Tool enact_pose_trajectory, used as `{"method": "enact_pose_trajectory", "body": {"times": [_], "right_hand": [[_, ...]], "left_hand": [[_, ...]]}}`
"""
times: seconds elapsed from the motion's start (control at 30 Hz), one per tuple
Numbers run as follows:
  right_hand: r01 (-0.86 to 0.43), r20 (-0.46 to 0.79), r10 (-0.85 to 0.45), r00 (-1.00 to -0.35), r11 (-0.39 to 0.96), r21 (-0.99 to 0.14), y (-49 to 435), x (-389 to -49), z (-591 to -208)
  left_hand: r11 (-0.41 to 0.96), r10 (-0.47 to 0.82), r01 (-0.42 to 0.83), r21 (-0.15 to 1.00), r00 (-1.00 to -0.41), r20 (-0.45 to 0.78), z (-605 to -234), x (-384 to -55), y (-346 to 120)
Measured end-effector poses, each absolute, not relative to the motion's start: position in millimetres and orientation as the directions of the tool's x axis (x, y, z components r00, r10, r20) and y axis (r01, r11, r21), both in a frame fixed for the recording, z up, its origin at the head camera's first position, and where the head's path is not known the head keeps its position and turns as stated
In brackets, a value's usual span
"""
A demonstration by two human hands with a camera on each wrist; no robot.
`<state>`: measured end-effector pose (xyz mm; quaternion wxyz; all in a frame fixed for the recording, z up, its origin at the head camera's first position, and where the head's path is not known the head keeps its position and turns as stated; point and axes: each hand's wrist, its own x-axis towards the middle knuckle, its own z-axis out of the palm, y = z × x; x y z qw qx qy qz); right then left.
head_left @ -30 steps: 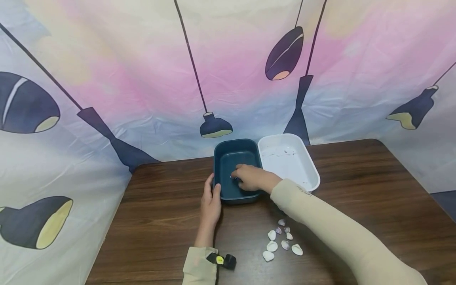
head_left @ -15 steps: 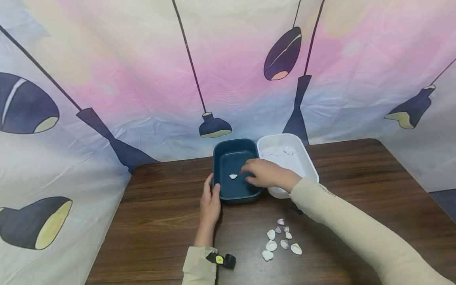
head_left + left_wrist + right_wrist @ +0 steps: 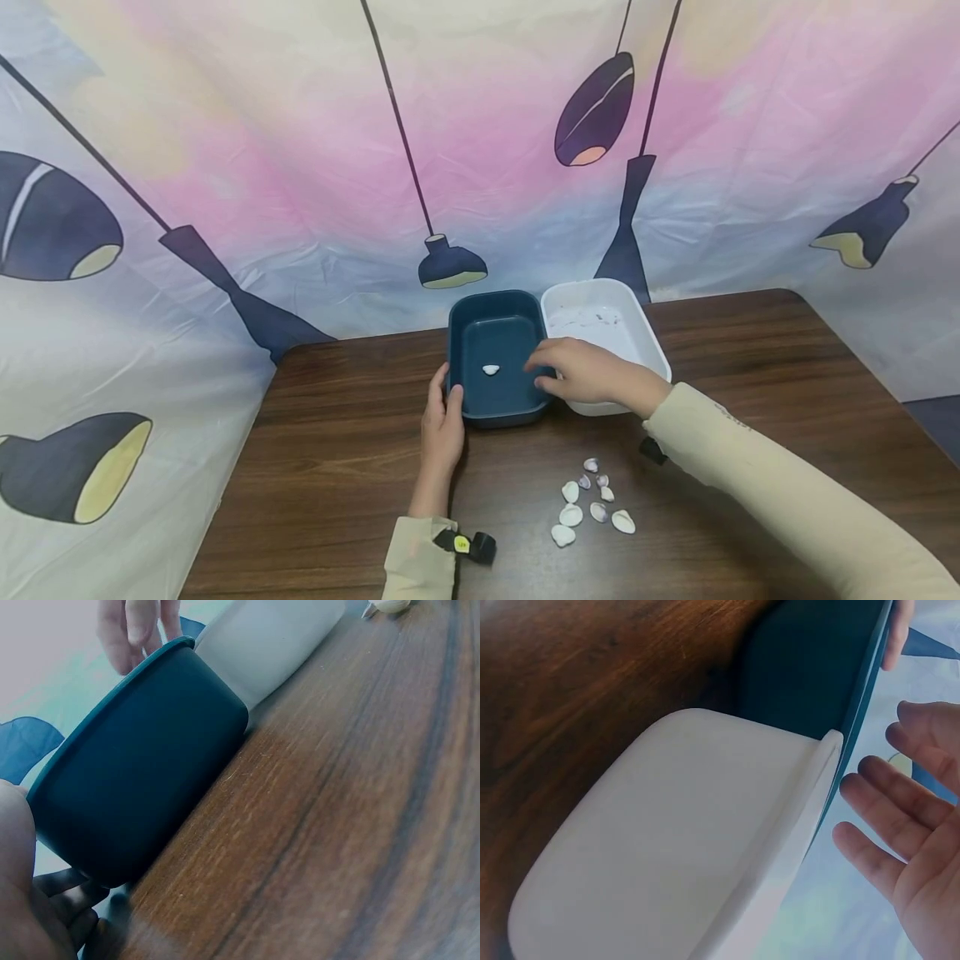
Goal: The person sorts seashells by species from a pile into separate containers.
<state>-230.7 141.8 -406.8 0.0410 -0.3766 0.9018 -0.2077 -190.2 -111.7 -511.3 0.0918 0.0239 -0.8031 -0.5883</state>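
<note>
My left hand (image 3: 442, 433) holds the near left side of a dark teal plastic basin (image 3: 502, 408), thumb at its rim and fingers along the outer wall. In the left wrist view, fingers (image 3: 75, 900) reach round the basin's lower edge. One white seashell (image 3: 491, 370) lies on the basin floor. My right hand (image 3: 588, 371) hovers over the adjoining rims with fingers apart and loosely bent; the right wrist view shows nothing between them. Several white and purplish seashells (image 3: 571, 515) lie loose on the table in front of the basins.
A white basin (image 3: 656, 354) stands against the teal one on its right, with small dark specks on its floor. Both sit near the back edge of a brown wooden table (image 3: 337, 467). A printed cloth (image 3: 300, 150) hangs behind.
My right hand has let go of the white seashell inside the teal basin and moved right, above the white basin's edge. My left hand has kept its place.
</note>
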Motion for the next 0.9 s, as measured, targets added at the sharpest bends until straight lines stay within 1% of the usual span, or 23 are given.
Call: {"method": "enact_pose_trajectory", "body": {"times": [0.13, 0.33, 0.53, 0.7, 0.9], "right_hand": [[-0.668, 0.095, -0.699, -0.709, 0.623, -0.407, 149.6, -227.6, -409.0], [-0.655, 0.097, -0.686, -0.722, 0.63, -0.418, 155.6, -218.1, -411.1], [-0.681, 0.145, -0.694, -0.706, 0.606, -0.411, 155.0, -206.6, -409.2], [-0.736, 0.213, -0.716, -0.664, 0.576, -0.356, 154.8, -194.8, -407.4], [-0.811, 0.291, -0.759, -0.583, 0.522, -0.263, 156.3, -181.9, -412.3]], "left_hand": [[0.303, -0.147, 0.071, 0.95, -0.982, 0.12, -510.2, -189.6, -111.6], [0.291, -0.147, 0.057, 0.955, -0.984, 0.104, -510.6, -188.9, -111.9], [0.294, -0.158, 0.054, 0.954, -0.982, 0.105, -512.2, -187.6, -112.4], [0.297, -0.15, 0.057, 0.953, -0.983, 0.105, -510.8, -188.0, -111.9], [0.282, -0.147, 0.067, 0.957, -0.983, 0.112, -510.5, -189.1, -112.3]]}}
